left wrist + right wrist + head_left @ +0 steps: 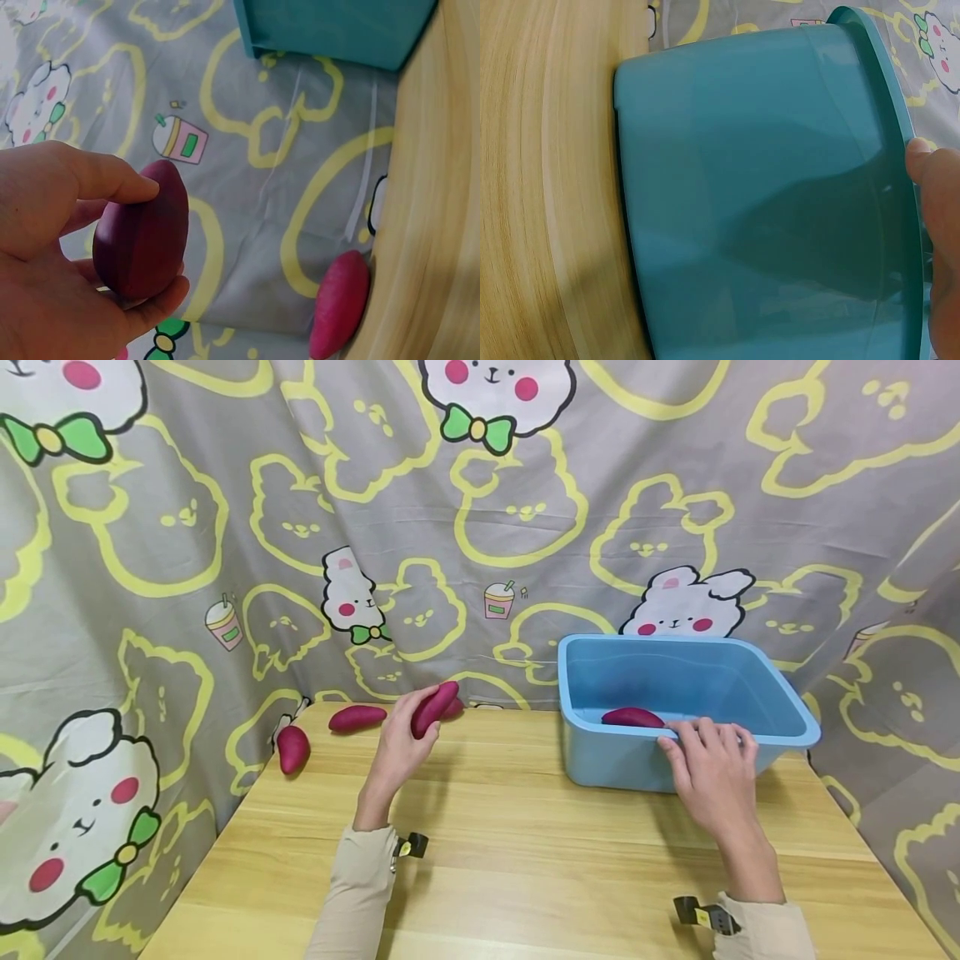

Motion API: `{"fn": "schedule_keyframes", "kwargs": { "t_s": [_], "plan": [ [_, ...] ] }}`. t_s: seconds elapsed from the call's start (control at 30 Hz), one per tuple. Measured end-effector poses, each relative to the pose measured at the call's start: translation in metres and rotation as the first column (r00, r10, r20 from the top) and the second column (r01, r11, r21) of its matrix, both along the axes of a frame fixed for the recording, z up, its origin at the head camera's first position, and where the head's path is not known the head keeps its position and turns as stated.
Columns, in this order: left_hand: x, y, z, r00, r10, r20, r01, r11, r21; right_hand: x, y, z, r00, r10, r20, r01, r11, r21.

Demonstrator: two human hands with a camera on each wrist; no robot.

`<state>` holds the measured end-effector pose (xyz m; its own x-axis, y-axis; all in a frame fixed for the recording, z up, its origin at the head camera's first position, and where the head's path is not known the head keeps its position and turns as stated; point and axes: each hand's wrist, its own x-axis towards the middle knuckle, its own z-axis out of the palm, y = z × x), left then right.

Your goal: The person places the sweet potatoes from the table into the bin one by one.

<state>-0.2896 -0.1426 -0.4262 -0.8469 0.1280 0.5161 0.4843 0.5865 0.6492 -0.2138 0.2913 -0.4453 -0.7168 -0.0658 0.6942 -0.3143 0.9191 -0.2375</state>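
Observation:
My left hand [397, 747] holds a purple-red sweet potato [435, 709] between thumb and fingers, raised above the back of the table. In the left wrist view, the fingers wrap both sides of this sweet potato [142, 236]. Behind it, partly hidden, another sweet potato [454, 709] lies by the table's back edge. My right hand [716, 772] grips the front rim of a blue plastic bin [615, 760], fingers over the edge and thumb at the rim's outer side. Inside the bin lies one sweet potato [632, 717], its lower part hidden by the front wall.
Two more sweet potatoes rest at the table's back left: one [357, 718] along the back edge, the other [293, 750] near the left corner. A patterned grey curtain [420, 527] hangs behind and beside the wooden table [510, 860].

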Motion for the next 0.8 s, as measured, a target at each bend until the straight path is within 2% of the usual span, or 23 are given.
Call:
{"fn": "schedule_keyframes", "kwargs": {
  "t_s": [0.8],
  "plan": [
    [0.012, 0.004, 0.017, 0.995, -0.052, -0.085, 0.056, 0.997, 0.044, 0.0, -0.001, 0.0, 1.0, -0.002, 0.006, 0.002, 1.0, -0.003]
  ]
}}
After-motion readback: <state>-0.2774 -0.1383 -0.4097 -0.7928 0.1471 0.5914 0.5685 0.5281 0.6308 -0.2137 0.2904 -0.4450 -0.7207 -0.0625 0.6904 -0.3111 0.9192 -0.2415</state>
